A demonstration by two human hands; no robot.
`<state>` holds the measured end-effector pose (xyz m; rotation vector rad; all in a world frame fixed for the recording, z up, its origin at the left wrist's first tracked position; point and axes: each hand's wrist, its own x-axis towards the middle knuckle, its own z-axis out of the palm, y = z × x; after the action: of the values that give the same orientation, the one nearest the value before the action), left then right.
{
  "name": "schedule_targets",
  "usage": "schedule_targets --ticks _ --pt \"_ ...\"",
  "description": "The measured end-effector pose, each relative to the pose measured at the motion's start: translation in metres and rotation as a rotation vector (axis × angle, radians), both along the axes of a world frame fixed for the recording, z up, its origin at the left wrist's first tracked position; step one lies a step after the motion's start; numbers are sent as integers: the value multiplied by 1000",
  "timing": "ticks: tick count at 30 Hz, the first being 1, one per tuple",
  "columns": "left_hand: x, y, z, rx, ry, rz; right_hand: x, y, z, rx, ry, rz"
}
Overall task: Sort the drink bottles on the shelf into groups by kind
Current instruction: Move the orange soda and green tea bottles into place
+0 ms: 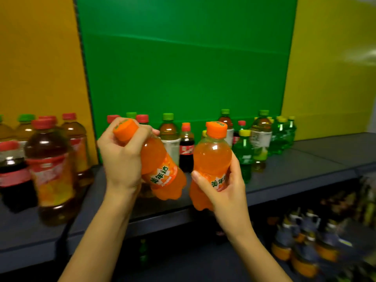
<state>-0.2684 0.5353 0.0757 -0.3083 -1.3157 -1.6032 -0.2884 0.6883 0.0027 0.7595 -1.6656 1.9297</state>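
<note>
Your two forearms reach up from the bottom of the view, each hand carrying one bottle. Your left hand (122, 157) curls round the neck and shoulder of the left orange soda bottle (160, 169), which tilts with its orange cap up and to the left and its base down to the right. Your right hand (225, 188) wraps the label and lower body of the right orange soda bottle (212, 157), which stands nearly upright. Both bottles are lifted in front of the dark grey shelf (295, 169), just beside each other; you cannot tell whether they touch. Behind them on the shelf stands a small cola bottle (186, 151) with a red cap, next to a green-capped tea bottle (168, 131). To the right a green soda bottle (244, 155) with a yellow cap stands near the front, with a cluster of green bottles (282, 137) further back. At the left, blurred, stand red-capped tea bottles (50, 169). A green panel (183, 68) backs the shelf, and blurred goods (305, 241) sit on the level below.
</note>
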Motion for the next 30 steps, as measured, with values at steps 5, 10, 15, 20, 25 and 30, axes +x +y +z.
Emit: schedule_targets --ticks 5,10,15,20,25,30 --pt "-33 88 -10 -40 -26 -97 -24 88 -7 26 1 -89" --pt "-68 163 -17 -122 -76 -139 -51 153 -11 36 -10 -183" --pt "-110 222 -26 -196 -109 -164 -90 203 -14 61 -27 -263" --pt "-164 269 -39 -302 -148 -111 -143 247 -18 114 -51 -320" --pt "-217 300 -46 -376 -160 -55 -201 274 -14 158 -106 -254" --pt "-255 323 -52 -435 -195 5 -258 292 -21 184 -159 -94"
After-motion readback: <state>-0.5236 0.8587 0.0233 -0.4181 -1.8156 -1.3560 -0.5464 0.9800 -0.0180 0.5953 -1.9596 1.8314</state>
